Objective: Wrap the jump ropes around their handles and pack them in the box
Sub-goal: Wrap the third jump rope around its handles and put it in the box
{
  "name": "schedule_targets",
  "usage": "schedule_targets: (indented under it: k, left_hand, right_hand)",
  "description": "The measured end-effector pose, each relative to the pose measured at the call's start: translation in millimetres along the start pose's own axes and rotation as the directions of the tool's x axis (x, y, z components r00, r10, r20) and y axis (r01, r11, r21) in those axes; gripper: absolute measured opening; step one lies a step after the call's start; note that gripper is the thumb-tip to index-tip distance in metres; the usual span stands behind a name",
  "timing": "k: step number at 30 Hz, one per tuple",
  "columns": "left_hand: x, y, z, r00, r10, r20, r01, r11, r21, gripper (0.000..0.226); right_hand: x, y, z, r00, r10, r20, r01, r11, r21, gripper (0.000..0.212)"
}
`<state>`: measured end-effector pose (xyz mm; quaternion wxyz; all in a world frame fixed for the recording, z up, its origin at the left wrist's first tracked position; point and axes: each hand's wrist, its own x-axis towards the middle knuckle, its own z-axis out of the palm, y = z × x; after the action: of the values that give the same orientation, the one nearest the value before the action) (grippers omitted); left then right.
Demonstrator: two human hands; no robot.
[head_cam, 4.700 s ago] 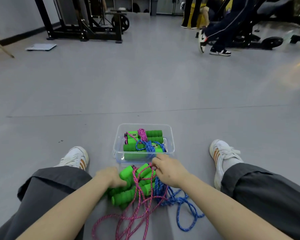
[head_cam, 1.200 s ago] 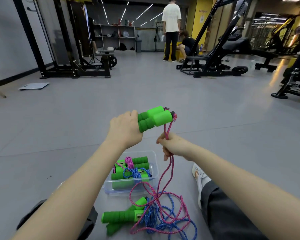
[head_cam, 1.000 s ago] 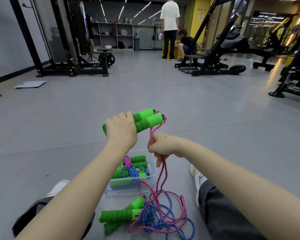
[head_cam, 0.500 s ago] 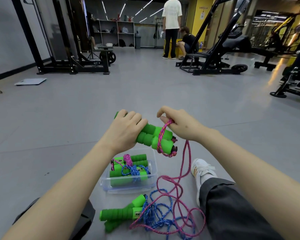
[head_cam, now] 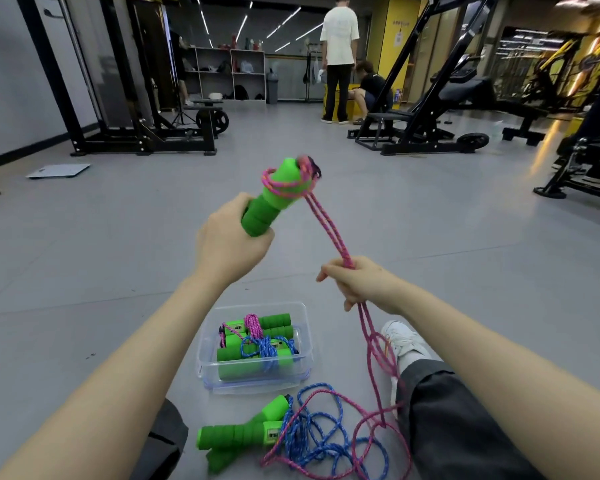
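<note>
Wrapping, barely begun: left hand [head_cam: 232, 244], fingers clamped on the handles [head_cam: 274, 199], raised above the box [head_cam: 257, 384]; right hand [head_cam: 361, 284], fingers pinching the taut pink rope [head_cam: 329, 226], most of it on the floor [head_cam: 118, 271]. Next: circle another turn round the handles

Set directly on the grey gym floor [head_cam: 118, 254]: a clear plastic box [head_cam: 257, 384], just in front of it a pair of green handles [head_cam: 243, 434] touching a tangled blue rope [head_cam: 319, 445] crossed by slack pink rope [head_cam: 269, 459], and, well apart at far left, a flat grey board [head_cam: 59, 170].

four jump ropes [head_cam: 273, 202], one box [head_cam: 307, 338]
</note>
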<state>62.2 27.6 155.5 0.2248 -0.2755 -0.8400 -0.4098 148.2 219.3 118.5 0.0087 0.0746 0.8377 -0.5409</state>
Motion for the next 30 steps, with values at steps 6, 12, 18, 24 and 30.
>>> schedule_targets:
  k: [6,12,18,24,30]
  left_hand:
    - [3.8,17.5,7.8,0.954,-0.227,0.194,0.191,0.963,0.187,0.008]
    - [0.6,-18.5,4.3,0.986,-0.082,0.143,-0.028,0.771,0.637,0.034]
    - [-1.3,-26.2,4.2,0.951,-0.229,0.206,0.110,0.876,0.469,0.028]
    - [2.0,-26.7,-11.5,0.736,-0.332,0.591,0.527,0.828,-0.191,0.019]
    - [2.1,-43.6,-9.2,0.654,-0.434,0.619,0.701,0.654,-0.282,0.037]
  right_hand:
    - [0.5,-5.6,36.1,0.987,0.111,0.113,-0.075,0.956,-0.282,0.021]
    - [-7.4,-37.8,23.4,0.991,0.002,0.136,0.032,0.968,-0.250,0.020]
    - [-6.2,-39.5,2.6,0.994,-0.007,0.110,0.025,0.986,-0.166,0.029]
    - [7.8,-14.0,-14.7,0.966,0.068,-0.250,-0.089,0.993,-0.076,0.033]
    - [-2.3,-3.7,-2.6,0.979,0.173,-0.104,-0.199,0.918,-0.344,0.039]
